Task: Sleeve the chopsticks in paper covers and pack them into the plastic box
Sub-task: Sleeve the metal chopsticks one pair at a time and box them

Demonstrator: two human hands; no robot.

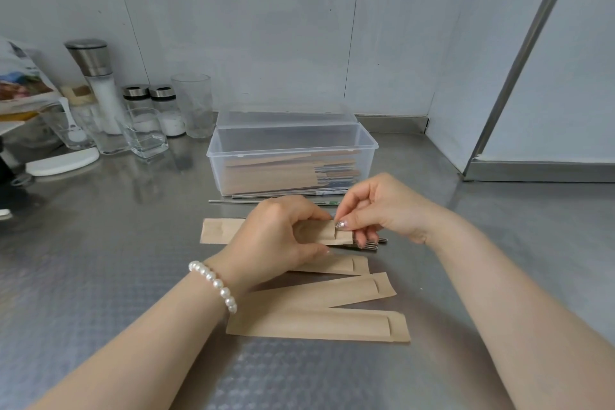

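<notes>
Pinching paper sleeve (223,230), left hand (279,236), right hand (382,210), chopsticks (371,245)

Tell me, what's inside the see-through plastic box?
The plastic box holds a stack of brown paper sleeves, with metal chopstick ends sticking out on the right. How many lie underneath is hidden by the pile.

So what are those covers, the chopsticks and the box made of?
The covers look like matte brown kraft paper, with creased folds. The chopsticks seem metal, likely steel: thin, grey, shiny. The box appears to be clear plastic, its contents showing through the wall.
</notes>
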